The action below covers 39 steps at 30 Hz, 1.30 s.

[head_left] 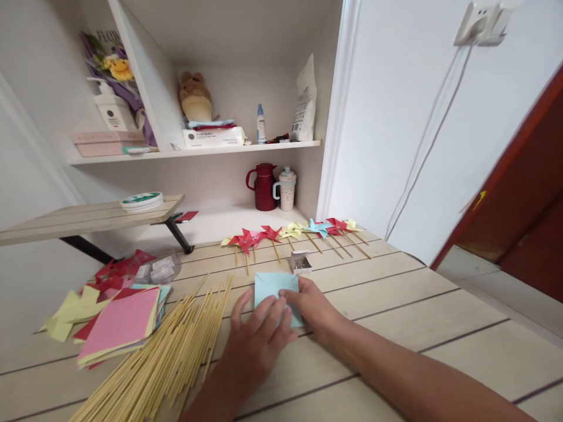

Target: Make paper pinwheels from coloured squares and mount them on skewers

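Observation:
A light blue square of paper (269, 285) with diagonal crease lines lies on the wooden table in front of me. Across its lower left part rests my left hand (259, 328), palm down, its fingers spread over the sheet. My right hand (316, 306) grips the paper's right edge, thumb on top and the other fingers mostly hidden. Just beyond the sheet stands a small open white box (301, 264) with little metal pieces inside. Left of my left hand spreads a large bundle of thin wooden sticks (162, 351).
Finished paper pinwheels (268, 233) on sticks line the table's back edge. Far left are a stack of coloured paper (123, 319), cut yellow pieces (73, 310) and a clear plastic bag (160, 269). A raised wooden shelf (97, 212) overhangs there. A red jug (265, 187) and cup (287, 190) stand behind.

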{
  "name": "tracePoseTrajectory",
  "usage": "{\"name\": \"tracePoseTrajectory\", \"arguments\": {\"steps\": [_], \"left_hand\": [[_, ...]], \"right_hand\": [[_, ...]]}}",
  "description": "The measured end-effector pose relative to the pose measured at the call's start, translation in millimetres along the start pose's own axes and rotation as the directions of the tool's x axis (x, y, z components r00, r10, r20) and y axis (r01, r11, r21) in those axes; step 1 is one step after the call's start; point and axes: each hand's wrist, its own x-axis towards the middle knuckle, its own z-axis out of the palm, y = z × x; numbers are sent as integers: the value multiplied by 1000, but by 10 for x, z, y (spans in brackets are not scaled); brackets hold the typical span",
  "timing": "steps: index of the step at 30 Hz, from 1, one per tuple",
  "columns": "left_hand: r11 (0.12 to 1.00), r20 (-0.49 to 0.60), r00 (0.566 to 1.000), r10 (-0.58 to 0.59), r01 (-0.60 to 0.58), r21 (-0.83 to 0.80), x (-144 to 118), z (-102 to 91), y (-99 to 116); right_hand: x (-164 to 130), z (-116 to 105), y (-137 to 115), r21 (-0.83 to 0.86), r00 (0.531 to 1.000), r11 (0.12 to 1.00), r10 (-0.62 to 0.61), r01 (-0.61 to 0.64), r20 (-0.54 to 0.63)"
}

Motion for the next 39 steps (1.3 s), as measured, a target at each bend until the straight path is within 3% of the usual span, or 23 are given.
{"name": "tracePoseTrajectory", "arguments": {"steps": [2, 3, 4, 6, 7, 8, 9, 10, 11, 13, 17, 19, 23, 30, 35, 39], "left_hand": [[967, -54, 969, -241, 235, -96, -20, 32, -25], [908, -74, 913, -401, 385, -166, -36, 61, -40], [805, -76, 819, -569, 536, -253, -53, 97, -54], [472, 11, 535, -845, 754, -456, -84, 178, -78], [277, 101, 389, -916, 793, -542, -95, 217, -86], [96, 207, 273, -939, 790, -605, -102, 249, -92], [-56, 316, 196, -928, 766, -641, -107, 272, -95], [-174, 414, 157, -897, 735, -656, -110, 286, -96], [-259, 496, 151, -855, 704, -661, -112, 290, -97], [-358, 612, 189, -768, 666, -654, -115, 278, -101], [-390, 706, 301, -641, 664, -638, -117, 221, -131], [-388, 726, 319, -609, 679, -624, -104, 196, -152], [-408, 740, 297, -604, 682, -607, -54, 160, -175], [-435, 764, 315, -563, 674, -598, -32, 126, -163], [-406, 781, 226, -583, 751, -520, -34, 115, -133], [-361, 728, 170, -664, 780, -511, -44, 147, -110]], "right_hand": [[39, -64, 0, -64, 999, 997, -32, 33, 16], [49, -89, -11, -71, 999, 997, -34, 36, 32], [52, -106, -28, -64, 998, 997, -31, 34, 50], [39, -117, -72, -36, 996, 999, -22, 26, 89], [27, -114, -94, -29, 994, 999, -25, 29, 106], [15, -109, -113, -33, 992, 999, -32, 36, 120], [5, -104, -129, -47, 991, 998, -42, 48, 131], [-1, -103, -141, -71, 989, 996, -53, 63, 136], [-3, -105, -150, -101, 989, 992, -63, 77, 135], [0, -123, -165, -162, 990, 982, -79, 97, 114], [15, -184, -208, -205, 994, 973, -92, 102, 54], [16, -207, -232, -198, 995, 975, -90, 96, 38], [9, -211, -255, -207, 995, 974, -93, 95, 20], [-6, -182, -240, -262, 994, 959, -100, 109, 47], [-16, -176, -232, -291, 994, 951, -90, 104, 63], [-19, -168, -224, -267, 983, 952, -118, 153, 143]]}}
